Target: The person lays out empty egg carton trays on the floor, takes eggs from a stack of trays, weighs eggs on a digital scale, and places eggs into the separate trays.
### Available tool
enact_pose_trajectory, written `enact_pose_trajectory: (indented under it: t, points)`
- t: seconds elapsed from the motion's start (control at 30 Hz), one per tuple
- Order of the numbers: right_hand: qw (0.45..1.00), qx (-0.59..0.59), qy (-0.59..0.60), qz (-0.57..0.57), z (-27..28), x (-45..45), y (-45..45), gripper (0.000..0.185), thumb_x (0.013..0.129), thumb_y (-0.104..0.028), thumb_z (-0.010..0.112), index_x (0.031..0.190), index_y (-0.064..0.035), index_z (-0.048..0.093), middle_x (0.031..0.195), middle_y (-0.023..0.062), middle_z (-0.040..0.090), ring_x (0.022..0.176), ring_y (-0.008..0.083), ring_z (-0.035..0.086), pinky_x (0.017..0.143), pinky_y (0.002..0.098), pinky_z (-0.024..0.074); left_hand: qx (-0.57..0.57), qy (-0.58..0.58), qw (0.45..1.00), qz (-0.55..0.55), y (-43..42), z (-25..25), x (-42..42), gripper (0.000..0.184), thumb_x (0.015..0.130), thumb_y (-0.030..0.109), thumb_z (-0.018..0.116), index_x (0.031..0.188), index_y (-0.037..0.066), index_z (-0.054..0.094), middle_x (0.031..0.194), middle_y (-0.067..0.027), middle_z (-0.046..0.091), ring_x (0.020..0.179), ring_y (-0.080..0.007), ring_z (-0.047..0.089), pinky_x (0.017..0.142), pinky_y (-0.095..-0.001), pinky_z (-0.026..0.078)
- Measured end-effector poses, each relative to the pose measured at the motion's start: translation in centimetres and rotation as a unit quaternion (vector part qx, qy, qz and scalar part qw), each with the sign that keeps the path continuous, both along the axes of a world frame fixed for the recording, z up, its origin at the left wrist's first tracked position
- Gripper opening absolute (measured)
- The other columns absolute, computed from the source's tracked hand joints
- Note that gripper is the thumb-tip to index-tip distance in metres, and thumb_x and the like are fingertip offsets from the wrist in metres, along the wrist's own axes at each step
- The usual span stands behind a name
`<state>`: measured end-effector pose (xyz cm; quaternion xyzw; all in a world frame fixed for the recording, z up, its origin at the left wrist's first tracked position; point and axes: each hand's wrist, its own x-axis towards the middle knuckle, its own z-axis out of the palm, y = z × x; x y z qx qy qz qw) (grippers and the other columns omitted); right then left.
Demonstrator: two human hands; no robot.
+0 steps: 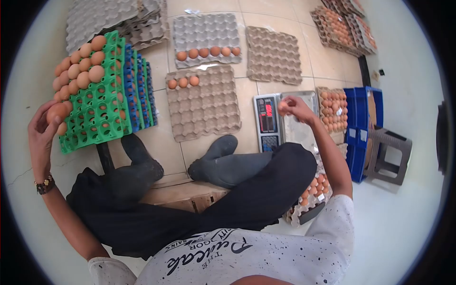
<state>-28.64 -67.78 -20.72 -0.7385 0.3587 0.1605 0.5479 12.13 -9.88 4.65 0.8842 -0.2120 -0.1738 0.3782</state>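
My left hand [42,124] is closed round a brown egg [57,112] at the near left edge of a green plastic egg tray [95,111]. That tray tops a stack with blue trays [137,90] and carries several eggs along its left side. Above the steel plate of a digital scale [300,134], my right hand [301,110] pinches another egg [283,108]. Red digits glow on the scale's display. Between my hands lies a brown carton tray [204,107] with three eggs in its far left corner. Behind it, a grey carton tray [206,33] holds one row of eggs.
A bare carton tray [274,54] lies at the back. Stacked cartons [102,21] stand far left. Filled egg trays sit beside the scale [332,109], far right [339,28] and by my right knee [313,190]. Blue crates [357,135] and a grey stool [389,154] stand right.
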Motion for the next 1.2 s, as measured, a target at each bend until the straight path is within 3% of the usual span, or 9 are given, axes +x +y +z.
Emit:
enact_pose_trajectory:
  t: [0.1,0.33,0.47,0.57,0.77,0.83,0.9,1.1,1.2]
  points:
    - [0.991,0.039,-0.115,0.058,-4.6,11.2,2.6,0.039,0.08,-0.026,0.08,0.106,-0.002,0.063,0.089,0.0109,0.073,0.081,0.0157,0.07,0.07,0.0314,0.056,-0.039,0.038,0.998,-0.024,-1.2,-0.1,-0.7,0.039,0.088,0.012,0.071,0.123,-0.001,0.061,0.115,-0.008,0.066,0.103,-0.0148,0.064,0.09,-0.0288,0.053]
    - [0.938,-0.262,-0.221,0.049,-10.6,36.9,14.8,0.032,0.079,-0.019,0.066,0.102,0.0026,0.06,0.093,0.0253,0.069,0.089,0.0418,0.067,0.081,0.0455,0.0532,-0.069,0.107,0.992,0.013,-3.3,-1.2,-1.7,0.041,0.078,-0.002,0.071,0.118,0.001,0.061,0.118,-0.0058,0.057,0.104,-0.0147,0.063,0.081,-0.0301,0.059]
    - [0.928,-0.303,-0.207,0.057,-11.0,42.3,16.4,0.032,0.083,-0.018,0.06,0.106,0.0041,0.06,0.097,0.0278,0.068,0.096,0.0444,0.064,0.087,0.0503,0.0496,0.011,0.038,0.999,-0.009,-3.0,-1.7,-1.4,0.048,0.074,-0.002,0.071,0.119,0.005,0.058,0.112,-0.0065,0.059,0.099,-0.014,0.064,0.076,-0.0276,0.057]
    - [0.926,-0.316,-0.206,0.03,-11.5,42.0,16.8,0.034,0.084,-0.016,0.058,0.111,0.0047,0.061,0.098,0.028,0.067,0.097,0.045,0.063,0.087,0.0502,0.0492,-0.004,0.027,0.999,0.033,-3.7,-1.4,-1.9,0.044,0.072,0.0,0.073,0.113,0.004,0.057,0.108,-0.006,0.061,0.092,-0.0135,0.065,0.074,-0.027,0.056]
    - [0.925,-0.117,-0.361,-0.032,-2.1,32.9,22.8,0.028,0.091,-0.013,0.06,0.116,-0.0002,0.061,0.093,0.0121,0.069,0.093,0.0176,0.067,0.085,0.0321,0.053,-0.007,-0.021,0.994,-0.106,-6.0,-1.7,-4.0,0.04,0.073,0.01,0.074,0.108,0.003,0.056,0.097,-0.0095,0.065,0.08,-0.0191,0.067,0.072,-0.0302,0.056]
    - [0.908,0.207,-0.365,-0.009,6.3,27.7,26.8,0.036,0.093,-0.009,0.059,0.128,-0.002,0.054,0.107,0.0118,0.064,0.096,0.017,0.066,0.091,0.0328,0.052,0.005,0.01,0.984,-0.177,-7.9,-1.8,-5.7,0.042,0.072,0.01,0.076,0.109,0.002,0.058,0.096,-0.0104,0.066,0.077,-0.019,0.067,0.073,-0.0308,0.057]
    - [0.858,0.364,-0.364,-0.004,12.5,23.2,30.3,0.047,0.097,-0.009,0.058,0.141,-0.0043,0.043,0.124,0.0125,0.057,0.099,0.02,0.066,0.09,0.0353,0.054,-0.043,-0.019,0.975,-0.218,-10.0,-2.8,-8.2,0.041,0.072,0.009,0.077,0.108,0.002,0.059,0.092,-0.0111,0.066,0.075,-0.02,0.067,0.073,-0.0314,0.057]
    - [0.869,0.345,-0.354,-0.036,16.1,16.0,30.3,0.053,0.1,-0.017,0.059,0.147,-0.0081,0.038,0.124,0.0131,0.054,0.099,0.0175,0.065,0.078,0.0332,0.0593,-0.087,-0.023,0.954,-0.285,-13.5,-3.2,-13.8,0.056,0.072,0.006,0.078,0.124,0.007,0.06,0.113,-0.0093,0.062,0.085,-0.0195,0.065,0.074,-0.0319,0.056]
    - [0.93,0.22,-0.282,-0.09,14.1,11.8,23.8,0.028,0.096,-0.019,0.066,0.12,-0.007,0.058,0.088,0.0039,0.063,0.076,0.01,0.066,0.06,0.0273,0.0575,-0.04,-0.028,0.958,-0.282,-14.1,-1.7,-13.5,0.064,0.072,0.008,0.079,0.132,0.01,0.058,0.128,-0.0083,0.055,0.095,-0.0185,0.061,0.081,-0.0326,0.055]
